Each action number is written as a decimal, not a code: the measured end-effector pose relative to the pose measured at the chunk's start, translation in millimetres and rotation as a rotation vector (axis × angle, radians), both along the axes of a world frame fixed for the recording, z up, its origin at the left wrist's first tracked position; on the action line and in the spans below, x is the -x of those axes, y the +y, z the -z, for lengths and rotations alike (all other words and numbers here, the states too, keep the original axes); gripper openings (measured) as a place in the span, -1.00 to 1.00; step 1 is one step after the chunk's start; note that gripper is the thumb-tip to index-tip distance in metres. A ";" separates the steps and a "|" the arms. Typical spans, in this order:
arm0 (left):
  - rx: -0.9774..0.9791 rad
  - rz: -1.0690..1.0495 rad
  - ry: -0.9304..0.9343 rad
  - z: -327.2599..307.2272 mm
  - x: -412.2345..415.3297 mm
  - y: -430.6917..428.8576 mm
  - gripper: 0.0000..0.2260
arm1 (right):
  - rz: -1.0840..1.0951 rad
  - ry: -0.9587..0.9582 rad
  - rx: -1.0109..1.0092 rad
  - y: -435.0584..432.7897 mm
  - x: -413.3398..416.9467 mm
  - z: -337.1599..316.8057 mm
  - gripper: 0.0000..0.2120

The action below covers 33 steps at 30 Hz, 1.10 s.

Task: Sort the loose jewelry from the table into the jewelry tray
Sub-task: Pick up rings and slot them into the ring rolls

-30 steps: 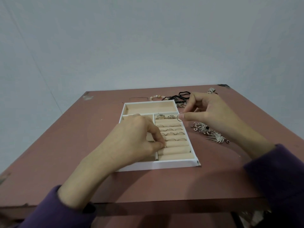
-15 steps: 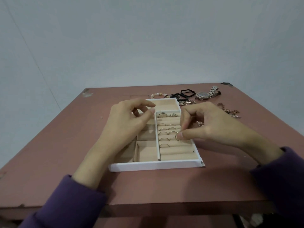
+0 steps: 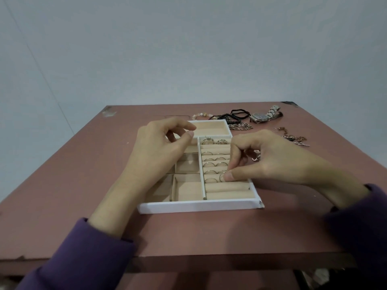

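Note:
A white jewelry tray (image 3: 199, 206) with beige lining sits mid-table. Its right column of padded rolls holds several rings (image 3: 211, 160). My right hand (image 3: 270, 158) pinches a thin silver ring (image 3: 221, 177) between thumb and forefinger, pressing it into a slot between the rolls, beside another ring (image 3: 210, 180). My left hand (image 3: 161, 149) hovers over the tray's left compartments with fingers loosely curled and thumb near forefinger, holding nothing visible. Loose jewelry lies behind and right of the tray.
At the far table edge lie a bead bracelet (image 3: 202, 115), black cord bracelets (image 3: 234, 116), a metal watch (image 3: 265, 115), a chain-link bracelet (image 3: 240, 127) and a gold-toned chain (image 3: 293, 137). A small piece (image 3: 256, 155) shows under my right hand. The near table edge (image 3: 188, 257) is close.
My right hand carried the ring from above the tray's top right down to a lower slot. My left hand lifted off the rolls and moved back over the left compartments.

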State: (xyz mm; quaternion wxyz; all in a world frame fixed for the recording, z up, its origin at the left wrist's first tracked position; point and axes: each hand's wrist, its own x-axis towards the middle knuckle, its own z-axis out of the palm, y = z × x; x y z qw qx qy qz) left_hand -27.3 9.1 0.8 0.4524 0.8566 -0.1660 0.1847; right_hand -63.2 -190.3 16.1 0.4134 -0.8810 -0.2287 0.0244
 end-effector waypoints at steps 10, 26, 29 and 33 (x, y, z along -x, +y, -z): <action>-0.006 0.001 0.004 1.2 -0.7 1.1 -0.89 | -0.085 -0.040 0.049 -4.8 -2.8 1.3 -0.90; -0.006 0.000 -0.001 2.0 -1.6 1.1 -0.88 | -0.074 -0.003 0.053 -7.0 -4.4 2.3 -0.91; -0.006 0.005 -0.003 1.4 -1.4 1.5 -0.88 | -0.067 -0.001 0.067 -6.9 -5.0 2.5 -0.90; -0.013 0.002 -0.008 1.5 -0.5 1.0 -0.89 | -0.066 0.003 0.060 -6.9 -5.3 2.5 -0.90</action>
